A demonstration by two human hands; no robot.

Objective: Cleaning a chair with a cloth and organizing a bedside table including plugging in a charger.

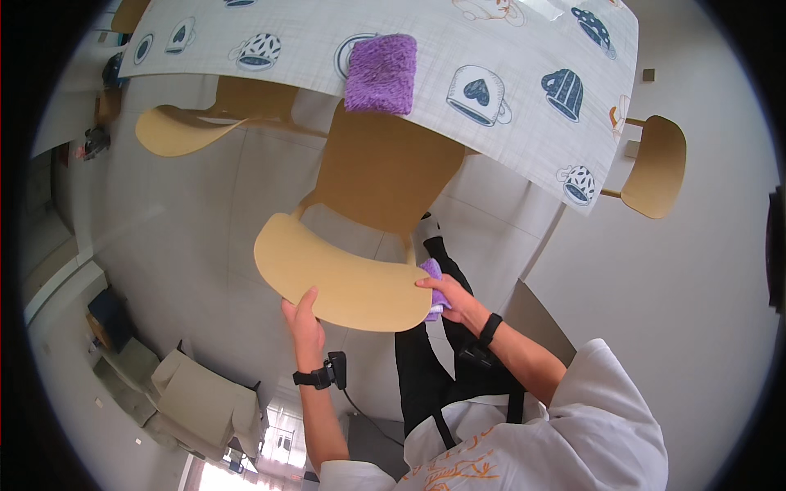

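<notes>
A tan chair stands in front of me, its curved backrest [344, 276] nearest and its seat [390, 172] reaching under the table edge. My left hand [305, 322] grips the backrest's near edge, thumb on top and fingers hidden beneath. At the backrest's right end is my right hand [445, 294], thumb over the rim. That hand also holds a purple cloth [435, 301], pressed against the backrest end and partly hidden behind it. A second purple fluffy cloth [382, 73] lies folded at the table's edge, beyond the seat.
The table [417, 132] wears a white tablecloth printed with cups. Another tan chair [190, 132] is at its left, and one more chair [656, 169] at its right end. A white wall [694, 294] runs along the right. A beige sofa [199, 399] stands at lower left.
</notes>
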